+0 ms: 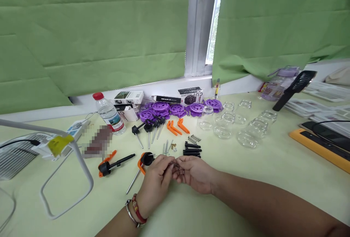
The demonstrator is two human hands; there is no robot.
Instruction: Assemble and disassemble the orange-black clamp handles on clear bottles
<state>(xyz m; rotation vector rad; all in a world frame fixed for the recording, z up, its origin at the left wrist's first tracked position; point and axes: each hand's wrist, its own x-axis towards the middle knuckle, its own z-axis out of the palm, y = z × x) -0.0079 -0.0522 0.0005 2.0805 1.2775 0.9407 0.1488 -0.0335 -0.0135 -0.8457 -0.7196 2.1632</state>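
Close together over the near middle of the table, my left hand (157, 178) and my right hand (195, 173) pinch a small coil spring (175, 164) between their fingertips. Part of it is hidden by the fingers. Just beyond my left hand lies a black cap (147, 158) with an orange lever and a metal rod (132, 181). Several black tubes (192, 152) rest past my right fingers, with loose springs (194, 139) behind them. Metal pins (165, 147) and tiny brass-coloured pieces (173, 146) lie ahead of the hands. Farther left is a black shaft with an orange lever (109, 166).
Orange levers (174, 127), black caps with rods (148, 129) and purple wheel-shaped parts (161, 108) spread toward the back. Clear glass-like jars (248, 136) stand right of them. A water bottle (109, 115) and a white lamp frame (87, 178) occupy the left; a black brush (296, 87) is at right.
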